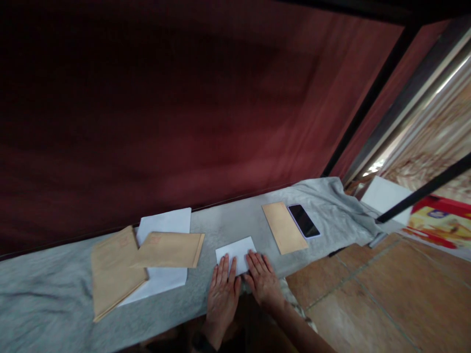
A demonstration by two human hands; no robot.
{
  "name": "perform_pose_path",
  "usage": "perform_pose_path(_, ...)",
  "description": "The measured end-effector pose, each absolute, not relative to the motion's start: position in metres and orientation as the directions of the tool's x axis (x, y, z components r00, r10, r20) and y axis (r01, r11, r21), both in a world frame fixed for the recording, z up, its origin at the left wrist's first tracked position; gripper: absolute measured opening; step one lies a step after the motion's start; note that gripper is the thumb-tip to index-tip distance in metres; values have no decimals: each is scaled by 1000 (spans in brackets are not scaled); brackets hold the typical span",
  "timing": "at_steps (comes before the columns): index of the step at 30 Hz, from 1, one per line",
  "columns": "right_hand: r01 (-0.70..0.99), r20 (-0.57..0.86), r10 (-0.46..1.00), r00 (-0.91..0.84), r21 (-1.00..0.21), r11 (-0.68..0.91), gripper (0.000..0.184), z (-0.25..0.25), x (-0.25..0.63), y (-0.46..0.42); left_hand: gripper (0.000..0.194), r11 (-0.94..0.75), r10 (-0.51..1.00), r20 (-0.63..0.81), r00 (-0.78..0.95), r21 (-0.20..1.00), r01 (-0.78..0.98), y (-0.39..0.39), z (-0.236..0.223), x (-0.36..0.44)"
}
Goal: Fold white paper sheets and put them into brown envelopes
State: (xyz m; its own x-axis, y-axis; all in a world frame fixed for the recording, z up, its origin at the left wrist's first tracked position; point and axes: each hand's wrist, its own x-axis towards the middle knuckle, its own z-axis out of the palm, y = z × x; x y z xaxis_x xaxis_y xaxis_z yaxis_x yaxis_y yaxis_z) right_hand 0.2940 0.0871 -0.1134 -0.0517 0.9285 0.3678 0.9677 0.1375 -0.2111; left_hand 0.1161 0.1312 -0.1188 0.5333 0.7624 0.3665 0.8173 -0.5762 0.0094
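A small folded sheet of white paper (237, 249) lies on the grey cloth in front of me. My left hand (223, 289) rests flat on its left part, fingers stretched out and slightly spread. On its right edge lies my right hand (264, 279), also flat, with the fingers extended. Right of the hands is a single brown envelope (284, 228), and beside that a phone (303, 221) with a dark screen. To the left, another brown envelope (171, 249) overlaps larger white sheets (167, 282) and a stack of brown envelopes (116, 274).
Grey cloth (235, 218) covers the long narrow surface. A dark red panel (184, 122) rises behind it. Black metal bars (371, 98) stand at the right. A red and yellow box (439, 223) and a white box (386, 196) sit there above the tiled floor (368, 299).
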Motion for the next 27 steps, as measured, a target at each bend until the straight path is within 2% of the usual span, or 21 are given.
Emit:
perform_pose_path(7,973,371,928,-28,-202,110,53,-113,307,82,58,-509,805,391,445,71,858,137,-125,115)
perform_pose_path(13,981,411,911,-28,-166,105,53,-119,305,83,53,-553,807,309,504,96,828,171,-110,148)
perform_pose_path(17,983,435,900,-33,-149,108,54,-121,305,83,52,-514,841,235,487,65,855,185,-106,151)
perform_pose_path(22,979,449,893,-31,-166,118,55,-119,305,82,55,-531,818,273,507,15,847,176,-114,145)
perform_pose_path(27,969,379,925,18,-236,78,49,-109,302,86,53,-559,799,273,537,4,829,168,-115,143)
